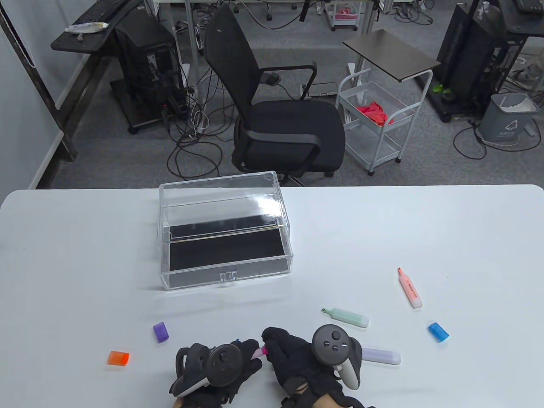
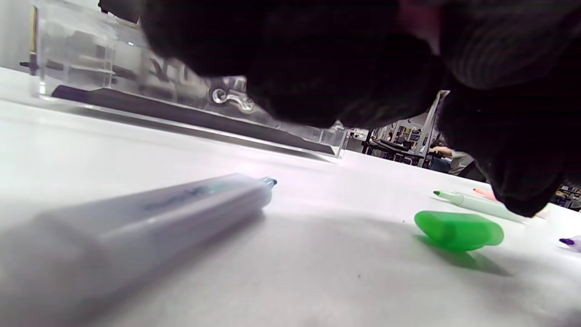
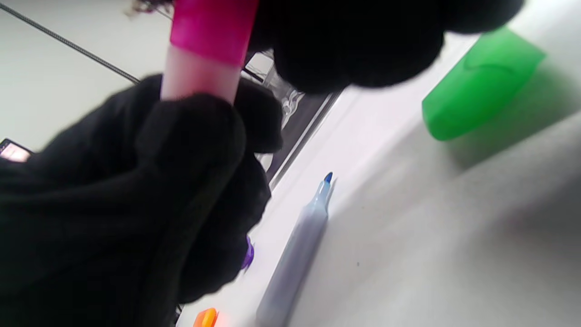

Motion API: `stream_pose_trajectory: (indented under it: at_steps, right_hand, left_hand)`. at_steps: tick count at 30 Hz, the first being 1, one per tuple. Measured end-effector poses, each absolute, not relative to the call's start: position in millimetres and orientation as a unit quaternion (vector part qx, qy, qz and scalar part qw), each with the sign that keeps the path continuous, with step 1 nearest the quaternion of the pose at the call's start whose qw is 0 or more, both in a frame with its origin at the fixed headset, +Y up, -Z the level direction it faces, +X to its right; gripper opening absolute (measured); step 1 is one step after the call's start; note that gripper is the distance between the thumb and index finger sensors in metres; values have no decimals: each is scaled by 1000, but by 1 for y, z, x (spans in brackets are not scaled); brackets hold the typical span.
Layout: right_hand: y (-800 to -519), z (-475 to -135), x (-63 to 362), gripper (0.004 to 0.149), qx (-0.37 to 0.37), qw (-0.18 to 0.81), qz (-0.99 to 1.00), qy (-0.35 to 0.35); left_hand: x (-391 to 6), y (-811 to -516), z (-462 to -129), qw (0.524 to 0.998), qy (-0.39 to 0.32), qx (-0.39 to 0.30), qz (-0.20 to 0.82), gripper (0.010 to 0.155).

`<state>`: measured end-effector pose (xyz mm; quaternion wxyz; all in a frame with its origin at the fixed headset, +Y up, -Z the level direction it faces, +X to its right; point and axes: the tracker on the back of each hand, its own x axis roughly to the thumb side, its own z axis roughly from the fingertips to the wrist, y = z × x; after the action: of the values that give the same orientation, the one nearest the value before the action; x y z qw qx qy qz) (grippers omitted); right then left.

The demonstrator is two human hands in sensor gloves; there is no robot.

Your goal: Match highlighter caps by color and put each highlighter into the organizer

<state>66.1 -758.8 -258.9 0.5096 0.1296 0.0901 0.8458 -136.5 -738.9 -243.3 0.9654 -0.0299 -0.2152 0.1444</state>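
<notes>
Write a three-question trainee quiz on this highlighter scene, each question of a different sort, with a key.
1. True or false: the organizer drawer already holds a highlighter.
2. Multiple choice: which colour is the cap being pressed onto the pink highlighter held between the left hand and the right hand? A) orange B) magenta pink C) blue
3. Fill in: the loose cap lying nearest the table's right edge is ____.

Key: 1 false, its black-lined drawer shows nothing inside. 2 B. 3 blue.
</notes>
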Motion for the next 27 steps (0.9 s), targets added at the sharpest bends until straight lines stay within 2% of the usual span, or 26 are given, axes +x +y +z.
stream_pose_trajectory:
  at_steps: [10,13,16,21,27]
  right_hand:
    - [-743,-249,58,51,144,469,871,39]
    - [-744,-249,57,52,144,466,872,39]
    - [-746,-252,58,54,153,465,869,69]
    - [-745,-252,64,62,145,411,899,45]
    - [-739,-249,81,63,109,340,934,28]
  left_hand:
    - [-133,-731,-239,962,-226,0,152,54]
    - [-133,-733,-241,964,-223,-3,147,53]
    - [-133,-737,-241,965,-213,-13,154,54]
    - [-131,-737,-242,970,-199,-25,137,55]
    - [-142,-732,-248,979,-177,-39,97,57]
